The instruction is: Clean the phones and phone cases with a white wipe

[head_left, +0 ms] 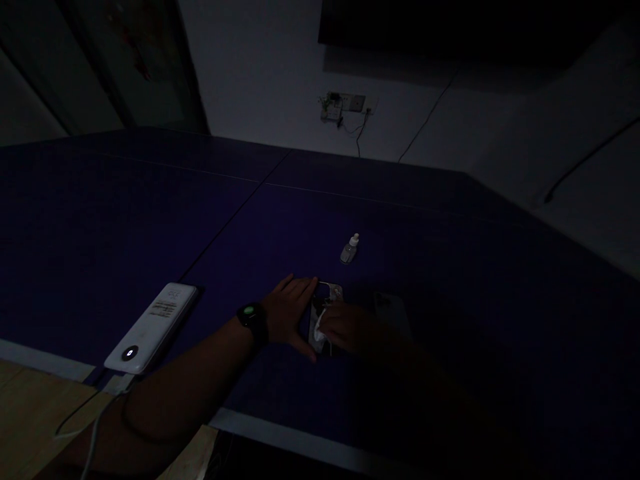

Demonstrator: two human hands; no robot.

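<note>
A phone case [337,291] with a dark and pale pattern and a camera cutout lies on the blue table. My left hand [290,310], wearing a black watch [253,321], rests flat with fingers and thumb spread along the case's left edge. Over the case, my right hand [345,327] is closed on a crumpled white tissue [319,331], pressed to its surface. Part of the case is hidden beneath that hand. To the right, a phone [391,310] with camera lenses lies in shadow, partly covered by my right arm. A small clear bottle [349,249] with a white top stands beyond the case.
A white power bank [153,327] with a lit display lies at the left, its cable [95,430] running over the front edge. The blue table [240,227] reaches back to a wall with sockets [353,103] and hanging cords. The room is very dark.
</note>
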